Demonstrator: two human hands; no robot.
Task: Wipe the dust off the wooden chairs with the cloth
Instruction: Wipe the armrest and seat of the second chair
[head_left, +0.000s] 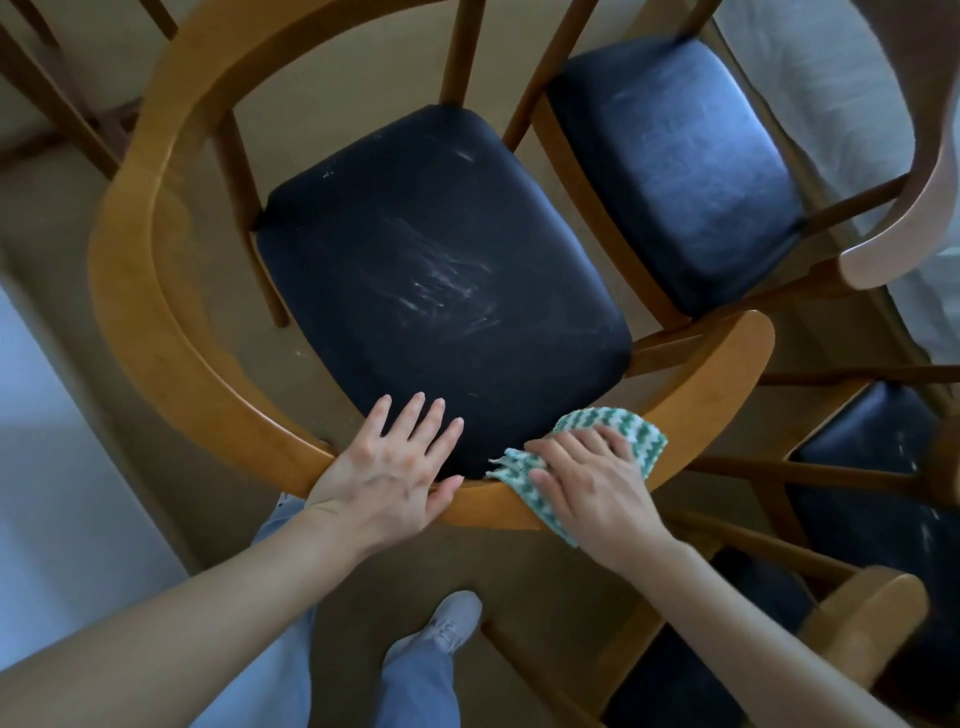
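On the curved rail of the wooden chair, our right hand presses the cloth, fingers seemingly flat. Our left hand rests just beside it, outstretched toward the dark seat. Beyond stands a second chair.

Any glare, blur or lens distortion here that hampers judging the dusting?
Head view: the wide-angle lens stretches the forearms and exaggerates the chair rail curve; a bluish sheen washes the far seat; the near seat is dim, yet its dust streaks show; left hand, right hand and cloth look sharp.
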